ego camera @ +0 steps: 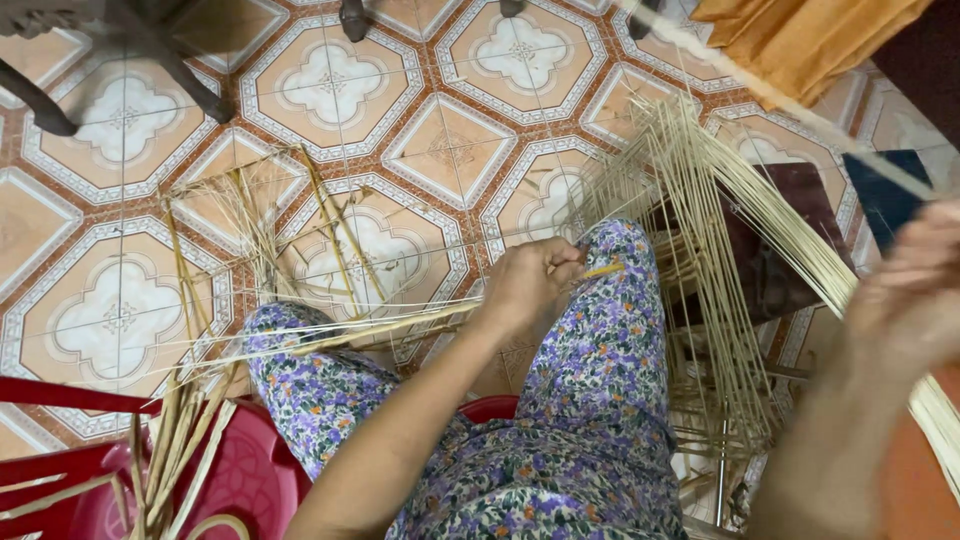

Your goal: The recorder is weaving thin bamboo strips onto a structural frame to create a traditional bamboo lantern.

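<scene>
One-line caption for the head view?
Left hand pinches thin reed strips over a floral-clad knee; blurred right hand grips a long strip.

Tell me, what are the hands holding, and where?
The left hand pinches thin straw strips at their near ends. The right hand is too blurred to tell.

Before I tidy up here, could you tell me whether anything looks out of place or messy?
Yes: loose straw scraps lie scattered across the patterned floor tiles on the left, apart from the neat fan of thin sticks on the right. Nothing looks broken or spilled otherwise.
</scene>
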